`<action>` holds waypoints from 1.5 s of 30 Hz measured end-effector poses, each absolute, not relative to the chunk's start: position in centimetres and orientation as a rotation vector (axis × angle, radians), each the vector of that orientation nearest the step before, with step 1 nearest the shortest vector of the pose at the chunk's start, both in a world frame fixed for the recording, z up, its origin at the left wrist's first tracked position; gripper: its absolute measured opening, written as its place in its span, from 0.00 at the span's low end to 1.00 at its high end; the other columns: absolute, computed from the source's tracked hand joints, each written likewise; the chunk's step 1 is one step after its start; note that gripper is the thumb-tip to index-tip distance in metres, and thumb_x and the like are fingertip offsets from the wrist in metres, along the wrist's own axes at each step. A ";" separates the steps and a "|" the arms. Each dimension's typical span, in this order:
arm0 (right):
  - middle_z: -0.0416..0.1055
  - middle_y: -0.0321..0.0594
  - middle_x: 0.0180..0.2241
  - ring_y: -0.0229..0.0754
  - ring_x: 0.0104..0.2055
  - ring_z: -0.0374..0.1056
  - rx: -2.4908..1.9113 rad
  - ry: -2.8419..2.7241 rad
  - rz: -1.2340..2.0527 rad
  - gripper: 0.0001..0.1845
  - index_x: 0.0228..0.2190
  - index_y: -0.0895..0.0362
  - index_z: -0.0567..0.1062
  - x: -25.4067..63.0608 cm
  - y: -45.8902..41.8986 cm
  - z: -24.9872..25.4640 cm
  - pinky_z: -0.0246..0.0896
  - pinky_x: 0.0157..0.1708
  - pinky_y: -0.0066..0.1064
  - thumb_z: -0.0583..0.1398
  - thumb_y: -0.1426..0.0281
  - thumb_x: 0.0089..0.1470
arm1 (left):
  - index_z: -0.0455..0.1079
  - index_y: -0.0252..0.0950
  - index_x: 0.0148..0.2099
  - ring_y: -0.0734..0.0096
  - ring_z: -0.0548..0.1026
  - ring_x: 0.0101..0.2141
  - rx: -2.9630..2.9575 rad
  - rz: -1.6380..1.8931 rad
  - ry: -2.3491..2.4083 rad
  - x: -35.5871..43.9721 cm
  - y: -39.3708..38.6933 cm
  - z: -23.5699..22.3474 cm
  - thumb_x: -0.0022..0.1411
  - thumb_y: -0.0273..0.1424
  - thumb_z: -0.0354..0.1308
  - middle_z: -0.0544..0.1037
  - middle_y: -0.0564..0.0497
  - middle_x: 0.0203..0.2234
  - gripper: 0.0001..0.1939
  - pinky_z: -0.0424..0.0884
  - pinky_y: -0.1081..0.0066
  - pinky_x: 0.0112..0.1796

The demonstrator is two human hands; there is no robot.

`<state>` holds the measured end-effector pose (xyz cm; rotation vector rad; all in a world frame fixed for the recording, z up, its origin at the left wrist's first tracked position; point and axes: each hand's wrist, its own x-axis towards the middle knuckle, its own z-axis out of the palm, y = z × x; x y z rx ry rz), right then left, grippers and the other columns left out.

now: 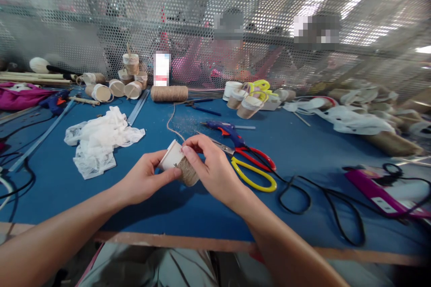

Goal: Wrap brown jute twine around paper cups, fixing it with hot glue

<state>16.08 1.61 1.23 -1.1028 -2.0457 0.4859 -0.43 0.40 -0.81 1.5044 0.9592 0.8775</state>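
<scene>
A white paper cup [171, 156] is tilted on its side above the blue table, its lower part wound with brown twine [188, 173]. My left hand [144, 175] grips the cup, fingers at its rim and thumb on the wound part. Against the cup's upper side my right hand [212, 163] pinches the twine between thumb and forefinger. From there the strand [171, 122] runs back to a large spool of twine [169, 93]. Right of my hands lie scissors [254, 181] with red and yellow handles and a blue glue gun [226, 129].
Crumpled white lace [101, 141] lies to the left. Several twine-wrapped cups [101, 93] stand at the back left, others [249, 106] at the back right. Pliers [205, 107] lie near the spool. A black cable [332, 193] loops towards a purple power strip [370, 190]. Perforated metal mesh [101, 31] rises behind.
</scene>
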 end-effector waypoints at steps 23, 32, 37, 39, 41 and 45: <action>0.71 0.44 0.31 0.47 0.38 0.68 -2.018 -1.727 0.256 0.10 0.27 0.60 0.71 25.7 9.9 2.3 0.61 0.39 0.38 0.57 0.66 0.52 | 0.72 0.34 0.41 0.76 0.69 0.32 1.048 0.901 0.789 -0.4 0.3 -1.2 0.46 0.32 0.65 0.77 0.53 0.32 0.17 0.64 0.76 0.38; 0.66 0.42 0.45 0.43 0.42 0.66 -2.199 -1.752 0.578 0.15 0.44 0.58 0.68 25.9 12.3 0.1 0.64 0.39 0.39 0.55 0.65 0.56 | 0.71 0.34 0.41 0.75 0.70 0.32 1.078 0.923 0.790 -0.4 0.3 -1.1 0.46 0.32 0.65 0.76 0.52 0.32 0.18 0.64 0.75 0.38; 0.70 0.42 0.34 0.39 0.32 0.68 -1.900 -1.613 0.567 0.14 0.39 0.61 0.67 25.0 9.5 2.8 0.65 0.33 0.33 0.60 0.73 0.48 | 0.70 0.32 0.39 0.74 0.68 0.30 1.260 0.941 0.845 -0.5 0.4 -0.9 0.48 0.33 0.63 0.73 0.52 0.30 0.15 0.64 0.75 0.35; 0.70 0.39 0.31 0.37 0.30 0.68 -1.734 -1.592 0.635 0.11 0.36 0.58 0.66 24.4 7.7 4.2 0.66 0.31 0.29 0.59 0.71 0.48 | 0.69 0.32 0.38 0.74 0.68 0.31 1.347 0.982 0.849 -0.6 0.3 -1.0 0.50 0.33 0.61 0.73 0.52 0.30 0.13 0.64 0.75 0.35; 0.69 0.37 0.24 0.36 0.24 0.67 -1.630 -1.605 0.759 0.08 0.30 0.58 0.67 23.7 5.9 5.2 0.65 0.25 0.28 0.59 0.66 0.48 | 0.69 0.32 0.37 0.73 0.67 0.31 1.428 1.024 0.861 -0.7 0.2 -1.1 0.52 0.33 0.60 0.72 0.52 0.29 0.12 0.64 0.75 0.35; 0.67 0.34 0.17 0.32 0.16 0.60 -1.397 -1.673 1.009 0.13 0.29 0.58 0.70 22.3 3.0 5.7 0.58 0.15 0.24 0.62 0.62 0.43 | 0.68 0.32 0.39 0.72 0.68 0.32 1.547 1.065 0.869 -0.9 0.3 -1.4 0.53 0.32 0.58 0.73 0.50 0.31 0.11 0.64 0.74 0.36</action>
